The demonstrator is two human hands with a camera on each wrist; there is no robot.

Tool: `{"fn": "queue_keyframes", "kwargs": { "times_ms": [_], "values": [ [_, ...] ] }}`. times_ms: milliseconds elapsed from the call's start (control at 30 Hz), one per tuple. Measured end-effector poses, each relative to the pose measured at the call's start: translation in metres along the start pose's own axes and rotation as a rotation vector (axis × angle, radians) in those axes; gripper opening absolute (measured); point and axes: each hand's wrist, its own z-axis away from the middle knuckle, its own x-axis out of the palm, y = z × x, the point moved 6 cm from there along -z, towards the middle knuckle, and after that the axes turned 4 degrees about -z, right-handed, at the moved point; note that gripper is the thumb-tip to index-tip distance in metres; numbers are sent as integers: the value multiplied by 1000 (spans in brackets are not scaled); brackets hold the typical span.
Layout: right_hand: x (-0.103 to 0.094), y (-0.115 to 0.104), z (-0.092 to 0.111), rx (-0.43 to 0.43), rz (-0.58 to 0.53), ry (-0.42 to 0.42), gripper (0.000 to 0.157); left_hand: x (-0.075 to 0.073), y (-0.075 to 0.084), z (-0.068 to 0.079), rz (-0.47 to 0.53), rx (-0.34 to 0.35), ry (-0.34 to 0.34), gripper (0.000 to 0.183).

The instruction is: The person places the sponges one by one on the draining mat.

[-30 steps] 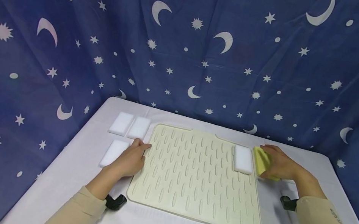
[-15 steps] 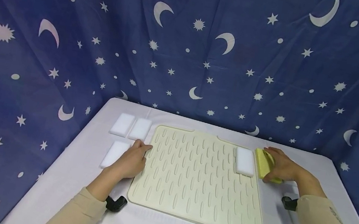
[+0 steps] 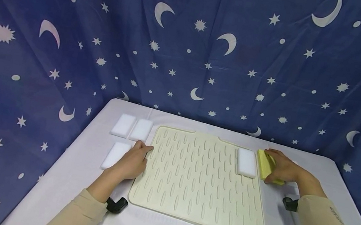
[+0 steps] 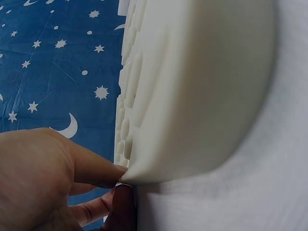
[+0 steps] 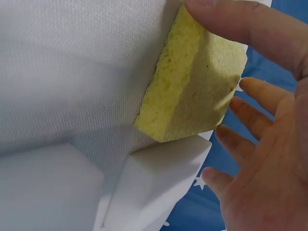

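Note:
A cream drying mat [image 3: 198, 184] with raised oval ribs lies on the white table. My left hand [image 3: 132, 161] is at the mat's left edge. In the left wrist view, its index finger [image 4: 98, 168] and thumb pinch the mat's lip. Beyond the mat's right edge, my right hand [image 3: 283, 166] holds a yellow sponge [image 5: 192, 86], thumb at one end and fingertips at the other. One white sponge block [image 3: 247, 163] lies on the mat's upper right part, close beside the yellow sponge.
Left of the mat lie three more white blocks, the nearest [image 3: 115, 155] partly behind my left hand. In the right wrist view, a white block [image 5: 159, 163] sits close to the yellow sponge, another [image 5: 48, 187] farther left. A blue star-and-moon curtain [image 3: 189, 52] hangs behind the table.
The whole view has shifted slightly. Both hands keep their places, the left at the mat's edge and the right at the yellow sponge.

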Motion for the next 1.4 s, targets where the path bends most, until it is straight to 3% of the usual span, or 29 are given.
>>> {"fn": "queue_keyframes", "kwargs": {
  "times_ms": [767,1400],
  "values": [
    [1,-2,-5,-18,83,5,126,0,-1,-1,-17,8,-3,45],
    [-4,-7,2,-59,12,33,130,0,-2,-1,-20,15,-1,46]
  ]
}}
